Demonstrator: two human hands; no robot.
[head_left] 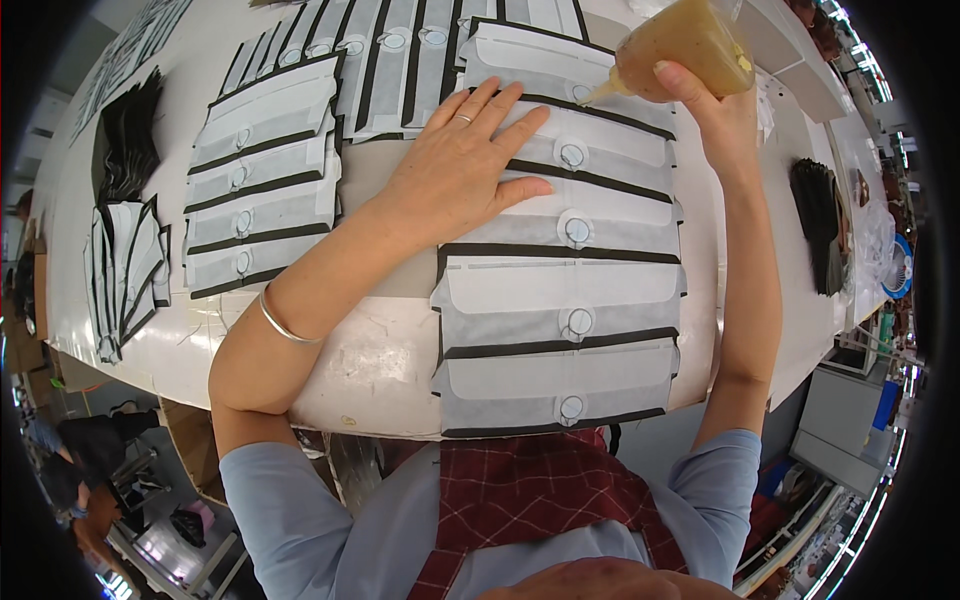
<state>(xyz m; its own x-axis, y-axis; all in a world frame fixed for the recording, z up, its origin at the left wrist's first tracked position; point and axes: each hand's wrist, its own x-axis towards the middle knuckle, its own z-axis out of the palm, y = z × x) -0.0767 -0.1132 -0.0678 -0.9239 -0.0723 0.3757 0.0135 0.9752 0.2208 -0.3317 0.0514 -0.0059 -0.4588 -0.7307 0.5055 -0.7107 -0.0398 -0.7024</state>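
My right hand (708, 110) is wrapped round a squeeze bottle (680, 50) of amber, glue-like liquid, tilted with its nozzle down and to the left. The nozzle tip is at a round disc (580, 92) on one of the grey-white fabric panels (560, 370) with black edges. These panels overlap in a column in front of me, each with a round disc (576, 322) near its middle. My left hand (465, 155) lies flat on the upper panels, fingers spread, holding nothing. Whether liquid is coming out is too small to tell.
More overlapped panels (262, 170) lie to the left, with another row (385, 60) at the far side. Black folded pieces (127, 140) and a fanned pile (128, 265) rest near the table's left edge. A black bundle (818, 225) lies on the right.
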